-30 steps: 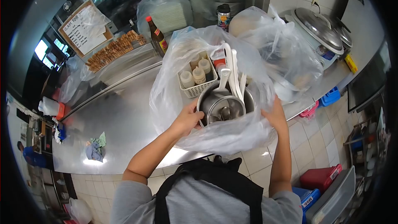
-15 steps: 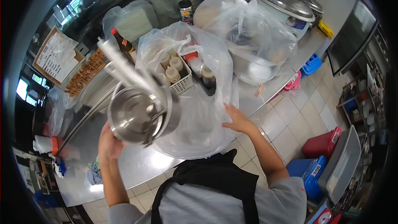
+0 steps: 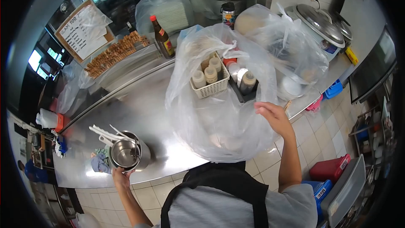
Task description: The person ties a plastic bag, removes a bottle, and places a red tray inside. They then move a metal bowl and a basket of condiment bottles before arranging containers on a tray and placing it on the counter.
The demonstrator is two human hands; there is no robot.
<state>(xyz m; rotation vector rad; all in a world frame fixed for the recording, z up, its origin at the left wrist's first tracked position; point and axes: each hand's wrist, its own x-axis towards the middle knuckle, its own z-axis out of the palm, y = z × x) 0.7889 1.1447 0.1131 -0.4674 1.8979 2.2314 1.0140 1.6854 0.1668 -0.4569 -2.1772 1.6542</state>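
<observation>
At the left of the counter stands a stainless steel pot (image 3: pixel 144 157), with a smaller metal pot (image 3: pixel 123 153) and white-handled utensils (image 3: pixel 105 134) in its mouth. My left hand (image 3: pixel 121 177) grips its near side, fingers partly hidden behind the rim. My right hand (image 3: pixel 274 117) is at the right edge of a large clear plastic bag (image 3: pixel 211 133), fingers stretched out to the left. Inside the open bag sit a cream basket (image 3: pixel 212 88) of squeeze bottles (image 3: pixel 211 75) and a black tray (image 3: pixel 242 95) with more bottles.
A crumpled cloth (image 3: pixel 100 162) lies left of the pot on the steel counter (image 3: pixel 143 101). A brown bottle (image 3: pixel 162 38) stands at the back, near a row of clothespins (image 3: pixel 116 55). Another filled bag (image 3: pixel 295 55) and a rice cooker (image 3: pixel 318 23) are at the back right.
My left hand has brought the pot left and down onto the counter beside the cloth. My right hand stays by the bag's edge, its fingers less spread. The view has shifted left.
</observation>
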